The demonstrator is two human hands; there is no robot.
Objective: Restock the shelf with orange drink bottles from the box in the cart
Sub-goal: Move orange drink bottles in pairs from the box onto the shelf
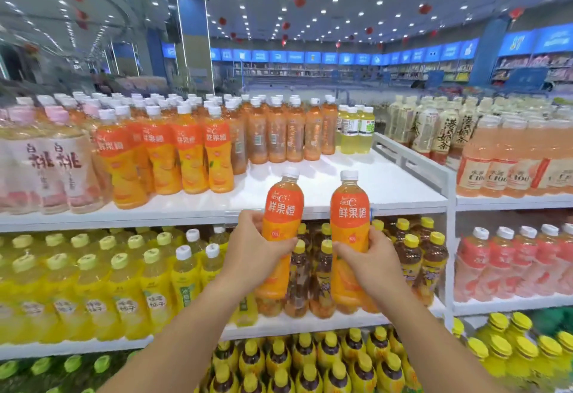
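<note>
while the shelf (356, 182) is packed along its left and back, a wide bare white patch lies at its front right, and that gap is likely where new stock belongs. the orange row (189, 151) stands upright just left of the gap, labels facing out, so it sets the line to follow. below, yellow-capped bottles (124, 268) fill the next level, partly hidden by what is being held. the left bottle (282, 206) and right bottle (348, 206) are both in the air in front of the shelf edge, near each other but apart, caps up and labels toward the wearer. the left one leans slightly right and the right one is close to upright. held that way, they can probably go straight onto the bare patch with labels facing the aisle. the left hand (251, 247) wraps around the left bottle's middle, and the right hand (375, 256) clasps the right bottle's middle, one each. neither cart nor box is in view.
</note>
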